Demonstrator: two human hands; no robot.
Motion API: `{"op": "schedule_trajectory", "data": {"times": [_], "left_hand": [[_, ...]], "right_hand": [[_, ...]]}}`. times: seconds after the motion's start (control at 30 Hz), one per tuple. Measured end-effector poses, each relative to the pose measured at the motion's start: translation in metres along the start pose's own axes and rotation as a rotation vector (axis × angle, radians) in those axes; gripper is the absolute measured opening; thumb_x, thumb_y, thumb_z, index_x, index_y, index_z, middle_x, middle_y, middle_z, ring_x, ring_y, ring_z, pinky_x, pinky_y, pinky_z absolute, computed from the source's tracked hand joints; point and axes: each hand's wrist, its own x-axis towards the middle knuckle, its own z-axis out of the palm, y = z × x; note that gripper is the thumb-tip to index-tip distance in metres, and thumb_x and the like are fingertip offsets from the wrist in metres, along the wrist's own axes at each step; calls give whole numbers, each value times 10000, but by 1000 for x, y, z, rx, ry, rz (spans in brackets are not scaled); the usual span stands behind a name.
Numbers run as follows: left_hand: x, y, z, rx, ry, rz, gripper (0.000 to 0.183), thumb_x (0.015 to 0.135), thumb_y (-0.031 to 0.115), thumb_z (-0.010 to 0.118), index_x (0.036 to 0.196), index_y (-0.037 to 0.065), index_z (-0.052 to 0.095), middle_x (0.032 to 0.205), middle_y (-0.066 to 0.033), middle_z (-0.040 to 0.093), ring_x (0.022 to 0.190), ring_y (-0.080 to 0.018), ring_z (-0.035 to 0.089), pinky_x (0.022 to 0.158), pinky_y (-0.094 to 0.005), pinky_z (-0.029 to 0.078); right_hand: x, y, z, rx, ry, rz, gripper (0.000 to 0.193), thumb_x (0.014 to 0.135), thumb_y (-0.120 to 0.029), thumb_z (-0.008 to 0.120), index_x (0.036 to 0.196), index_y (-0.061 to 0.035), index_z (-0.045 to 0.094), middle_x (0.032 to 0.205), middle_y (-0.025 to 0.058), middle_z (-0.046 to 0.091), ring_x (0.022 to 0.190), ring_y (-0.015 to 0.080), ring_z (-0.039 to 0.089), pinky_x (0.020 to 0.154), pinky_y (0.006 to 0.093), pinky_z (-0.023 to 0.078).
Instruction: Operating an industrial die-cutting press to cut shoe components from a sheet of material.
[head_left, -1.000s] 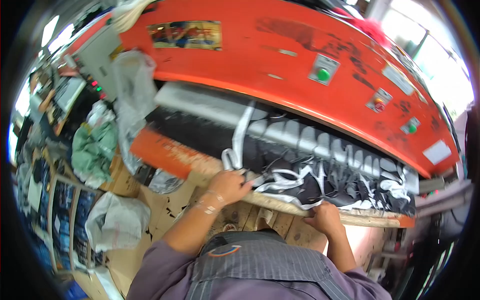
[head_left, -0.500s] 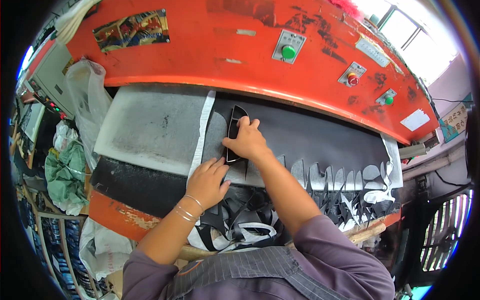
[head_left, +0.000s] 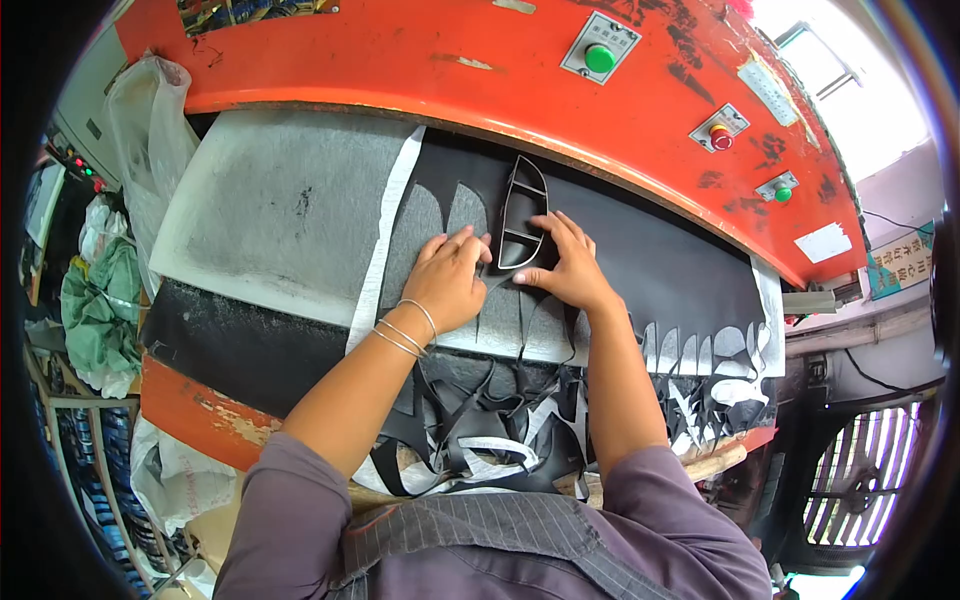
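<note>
A black sheet (head_left: 650, 245) lies under both hands, with several pale grey, arch-topped shapes (head_left: 415, 225) showing along its left part. On it stands a narrow, half-moon cutting die (head_left: 521, 237) with thin dark walls and two crossbars. My left hand (head_left: 447, 280) rests left of the die over the grey shapes, fingers bent and drawn together; what they hold, if anything, is hidden. My right hand (head_left: 575, 275) is at the die's right side, thumb by its lower end and fingertips at its right wall, thumb and fingers spread apart.
The red press beam (head_left: 420, 75) spans the far side, carrying green buttons (head_left: 600, 58) and a red knob (head_left: 721, 138). A grey-white board (head_left: 270, 210) lies to the left. Black and white scraps (head_left: 490, 420) hang over the near edge. Plastic bags (head_left: 100, 320) stand at far left.
The die has moved right along the sheet, uncovering another grey arch-topped shape. My right hand has gone right with it and spread its fingers; my left has moved up and bent its fingers.
</note>
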Motion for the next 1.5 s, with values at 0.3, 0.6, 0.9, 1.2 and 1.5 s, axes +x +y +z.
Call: {"op": "schedule_trajectory", "data": {"times": [0.3, 0.6, 0.9, 1.2, 1.5], "left_hand": [[0, 5, -4, -200, -108, -105, 247, 773, 24, 503, 1016, 36, 457, 1101, -100, 670, 1282, -268, 473, 1105, -458, 220], [32, 45, -36, -266, -46, -363, 194, 869, 108, 547, 1047, 32, 562, 1087, -136, 658, 924, -207, 661, 710, -325, 493], [124, 168, -64, 292, 367, 467, 203, 862, 190, 565, 718, 49, 541, 738, -104, 539, 766, -311, 520, 709, -424, 427], [-95, 129, -99, 191, -108, -97, 282, 880, 263, 563, 707, 42, 538, 741, -159, 548, 745, -370, 563, 631, -465, 445], [-251, 144, -87, 304, -67, -253, 290, 844, 257, 592, 639, 52, 580, 708, -115, 562, 711, -320, 553, 652, -438, 451]], "right_hand": [[-8, 13, 2, -122, 92, -299, 630, 612, -435, 815, 1091, -78, 615, 1232, 205, 578, 1279, 343, 452, 1021, 479, 338], [-40, 13, -65, 473, 498, -73, 679, 755, -298, 779, 1315, -50, 487, 1412, 137, 444, 1315, 257, 417, 1052, 400, 361], [-72, 181, -289, -8, 1339, 461, 811, 978, -488, 359, 1434, 134, 107, 1532, 285, 83, 1437, 339, 124, 1136, 408, 197], [-200, 127, -224, 348, 1113, 223, 714, 941, -356, 556, 1459, 7, 226, 1495, 225, 252, 1388, 286, 267, 1070, 345, 314], [-152, -66, -49, 487, 336, 69, 498, 857, -178, 684, 1300, -58, 493, 1210, 143, 573, 1007, 201, 604, 838, 337, 505]]}}
